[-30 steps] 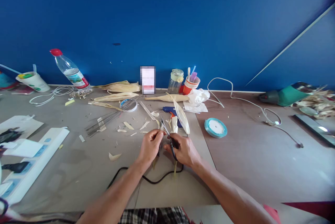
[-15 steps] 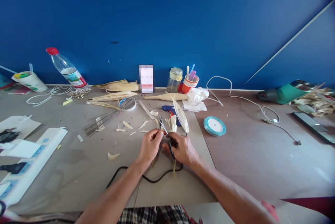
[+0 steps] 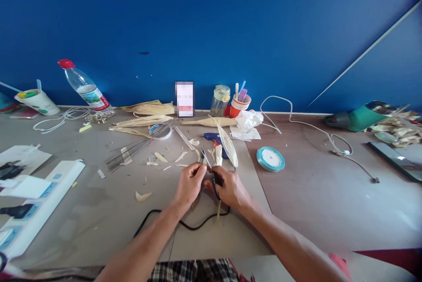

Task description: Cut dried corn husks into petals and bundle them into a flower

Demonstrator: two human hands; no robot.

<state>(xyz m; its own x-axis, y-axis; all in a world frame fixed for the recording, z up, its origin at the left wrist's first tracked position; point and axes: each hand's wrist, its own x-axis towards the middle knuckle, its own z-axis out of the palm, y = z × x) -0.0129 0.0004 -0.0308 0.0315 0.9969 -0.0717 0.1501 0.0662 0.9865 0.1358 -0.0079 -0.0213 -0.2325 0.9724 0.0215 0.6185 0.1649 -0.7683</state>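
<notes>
My right hand (image 3: pixel 230 186) is closed on black-handled scissors (image 3: pixel 214 184), whose metal blades point up and away, slightly apart. Close beside it, my left hand (image 3: pixel 191 184) is closed in a pinch near the blades; the small piece between its fingers is mostly hidden. A pale dried corn husk leaf (image 3: pixel 228 146) stands just beyond my right hand, and a narrow yellowish strip (image 3: pixel 218 211) hangs below that hand. Behind the hands lies a blue glue gun (image 3: pixel 211 136), partly covered by the husk. Several husk scraps (image 3: pixel 160 157) are scattered ahead of my left hand.
Thin wires (image 3: pixel 128 154) lie across a tape roll (image 3: pixel 160 131) at the left. A blue ribbon spool (image 3: pixel 270 159) rests at right. Along the wall stand a phone (image 3: pixel 184 99), a glass jar (image 3: pixel 220 99), and paper cups (image 3: pixel 239 106). A black cable (image 3: pixel 198 228) runs below my hands.
The scissors and the yellowish strip have shifted very slightly. Both hands stay in nearly the same place.
</notes>
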